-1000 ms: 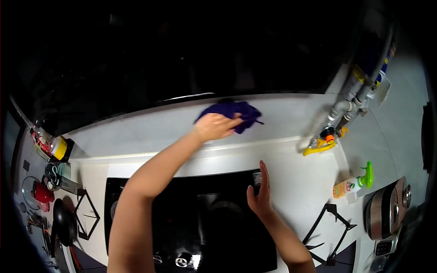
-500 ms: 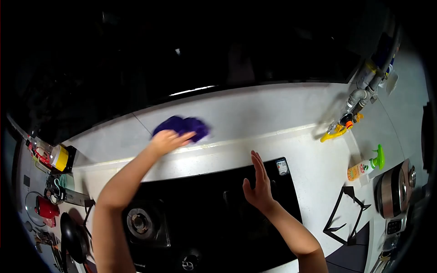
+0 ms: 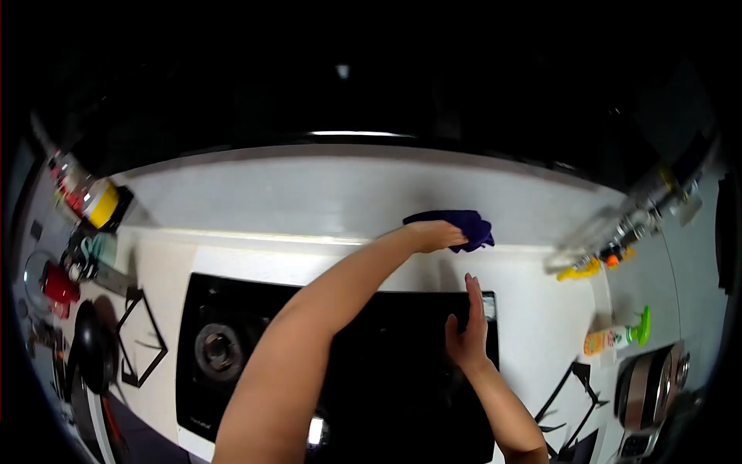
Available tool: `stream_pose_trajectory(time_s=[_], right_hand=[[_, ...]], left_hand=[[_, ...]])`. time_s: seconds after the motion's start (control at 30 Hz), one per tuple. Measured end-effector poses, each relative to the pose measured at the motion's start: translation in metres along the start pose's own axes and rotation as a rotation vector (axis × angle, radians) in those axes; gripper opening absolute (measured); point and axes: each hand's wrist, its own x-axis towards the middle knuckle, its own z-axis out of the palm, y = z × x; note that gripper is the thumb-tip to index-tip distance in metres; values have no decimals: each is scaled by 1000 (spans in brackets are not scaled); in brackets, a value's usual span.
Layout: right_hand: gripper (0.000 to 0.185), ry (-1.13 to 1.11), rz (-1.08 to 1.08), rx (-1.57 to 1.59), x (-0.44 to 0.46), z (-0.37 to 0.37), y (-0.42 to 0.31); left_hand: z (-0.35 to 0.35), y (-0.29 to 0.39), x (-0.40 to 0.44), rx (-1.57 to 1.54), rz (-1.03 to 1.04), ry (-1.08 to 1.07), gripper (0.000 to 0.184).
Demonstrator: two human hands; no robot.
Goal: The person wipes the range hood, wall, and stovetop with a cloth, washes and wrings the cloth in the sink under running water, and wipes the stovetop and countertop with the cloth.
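A dark purple cloth lies bunched against the pale wall behind the stove, close to the ledge at its foot. My left hand presses on it, arm stretched across to the right; part of the cloth sticks out past the fingers. Over the right side of the black gas hob, my right hand is raised with thumb apart and fingers extended, holding nothing. One round burner shows on the hob's left, and my left forearm covers some of the glass.
On the right are a spray bottle with a green trigger, a rice cooker and a black pan support. Another pan support, a black pan and a yellow-labelled bottle stand left. A dark hood overhangs the wall.
My left hand has carried the cloth rightward along the wall. My right hand remains open over the hob's right side. The view has shifted somewhat.
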Motion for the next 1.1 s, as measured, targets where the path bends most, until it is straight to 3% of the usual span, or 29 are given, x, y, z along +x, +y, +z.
stream_pose_trajectory(time_s=[0.03,0.07,0.2,0.27,0.33,0.4,0.47,0.6,0.73,0.77,0.87,0.9,0.93,1.0,1.03,1.1], right_hand=[[65,3,-39,18,10,11,-10],[65,6,-77,34,19,23,-21],[64,-2,-186,67,51,84,-71],[64,-49,-185,90,58,118,-101],[63,-76,-196,118,60,150,-127],[60,-110,-212,112,53,176,-142],[58,-159,-241,92,47,208,-159],[57,-198,-181,86,45,244,-182],[57,-199,-133,143,45,263,-204],[57,-197,-144,116,46,264,-207],[57,-189,-135,49,46,260,-214],[58,-186,-114,49,43,258,-215],[58,-177,-104,45,44,255,-215],[58,-169,-109,37,43,249,-213],[59,-171,-103,36,39,245,-211],[59,-170,-67,49,30,241,-205]], left_hand=[[-26,-3,-36,-55,-53,-167,42],[-7,-8,-76,-72,-73,-13,42],[-95,-27,-220,58,-472,24,40],[-95,-35,-290,255,-539,393,40],[-88,-33,-354,392,-764,308,49],[-101,-31,-404,504,-871,498,55],[-85,-33,-463,332,-1222,686,68],[-77,-44,-494,401,-1523,1099,76],[-27,-26,-516,99,-1848,1231,76],[-16,-19,-520,72,-1834,1221,67],[7,-20,-523,156,-2054,1225,54],[0,-14,-529,-138,-2193,1097,59],[-3,-20,-528,-250,-2202,1654,61],[-15,-23,-522,-179,-2440,1552,64],[-30,-26,-517,-340,-2500,1673,65],[-29,-25,-494,-450,-2390,2011,61]])
